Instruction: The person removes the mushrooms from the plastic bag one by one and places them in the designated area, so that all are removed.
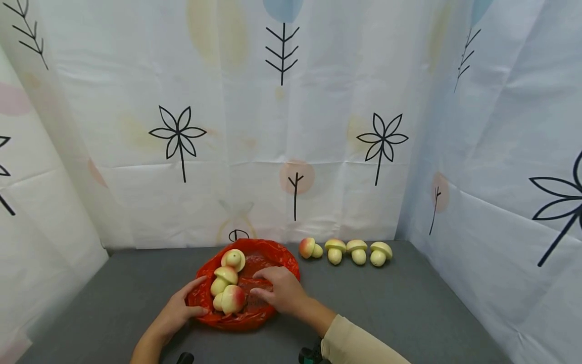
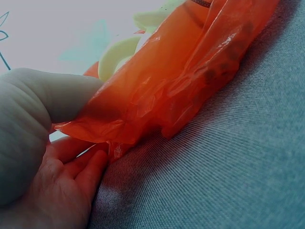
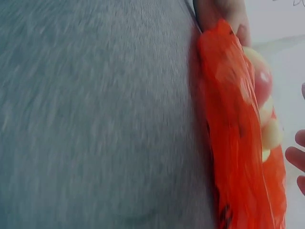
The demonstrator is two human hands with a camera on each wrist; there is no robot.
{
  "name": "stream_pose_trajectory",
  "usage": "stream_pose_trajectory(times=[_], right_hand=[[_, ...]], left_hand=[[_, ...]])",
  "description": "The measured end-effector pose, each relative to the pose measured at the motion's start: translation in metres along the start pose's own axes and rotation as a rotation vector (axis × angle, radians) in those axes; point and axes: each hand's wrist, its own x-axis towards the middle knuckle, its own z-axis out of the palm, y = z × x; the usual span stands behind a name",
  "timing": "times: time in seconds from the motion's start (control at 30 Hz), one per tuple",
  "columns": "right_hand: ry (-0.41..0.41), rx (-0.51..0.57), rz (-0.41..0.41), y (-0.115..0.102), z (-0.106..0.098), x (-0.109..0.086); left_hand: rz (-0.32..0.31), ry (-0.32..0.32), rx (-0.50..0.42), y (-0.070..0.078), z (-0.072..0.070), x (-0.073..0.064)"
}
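Note:
A red plastic bag (image 1: 254,318) lies on the table with its mouth spread wide. Three toy mushrooms sit along its left side: a pale one at the back, a middle mushroom (image 1: 224,275) and a red-capped mushroom (image 1: 233,299) at the front. My left hand (image 1: 175,311) grips the bag's left rim, thumb on one face of the plastic and fingers on the other, as the left wrist view shows. Over the right half of the bag hovers my right hand (image 1: 284,289), its fingers apart and slightly bent, holding nothing. The right wrist view catches only some right fingertips (image 3: 296,157).
Several more toy mushrooms (image 1: 335,252) stand in a row on the grey table (image 1: 364,313), behind and right of the bag. A patterned white cloth (image 1: 254,151) hangs along the back and both sides. Small dark objects (image 1: 185,358) show at the near edge.

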Motion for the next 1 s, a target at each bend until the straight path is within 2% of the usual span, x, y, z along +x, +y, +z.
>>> stream_pose_trajectory(times=[0.23,0.43,0.73,1.0], right_hand=[[-0.046,-0.023,-0.012,-0.015,0.014,0.009],[-0.129,-0.015,0.045,-0.024,0.024,0.011],[-0.251,-0.025,0.102,-0.036,0.034,0.014],[-0.292,-0.023,0.099,-0.041,0.040,0.014]], left_hand=[[-0.010,0.002,-0.003,-0.001,-0.001,0.001],[-0.020,-0.003,0.008,-0.001,-0.001,0.002],[0.010,0.007,0.023,0.000,-0.001,0.000],[0.009,0.006,0.034,-0.001,-0.001,0.001]])
